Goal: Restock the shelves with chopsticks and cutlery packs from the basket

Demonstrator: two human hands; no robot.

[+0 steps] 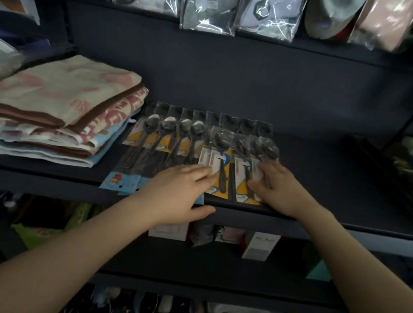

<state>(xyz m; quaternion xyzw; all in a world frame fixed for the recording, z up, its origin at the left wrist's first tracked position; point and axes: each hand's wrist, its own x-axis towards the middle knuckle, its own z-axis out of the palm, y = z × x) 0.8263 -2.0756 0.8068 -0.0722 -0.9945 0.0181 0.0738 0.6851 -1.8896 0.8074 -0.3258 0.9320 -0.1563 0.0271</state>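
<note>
dark shelf [317,178]: cutlery packs [176,138], towels [54,107]

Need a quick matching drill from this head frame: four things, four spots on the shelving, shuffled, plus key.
Things:
1. folded towels
2. spoon packs
3. hanging clear bags
4. white boxes

Places:
A. above the dark shelf, along the top of the view
B. left end of the dark shelf, stacked
C. on the level below the dark shelf
D. middle of the dark shelf, in a row, under the left hand and right hand

Pairs: 1-B, 2-D, 3-A, 4-C
</note>
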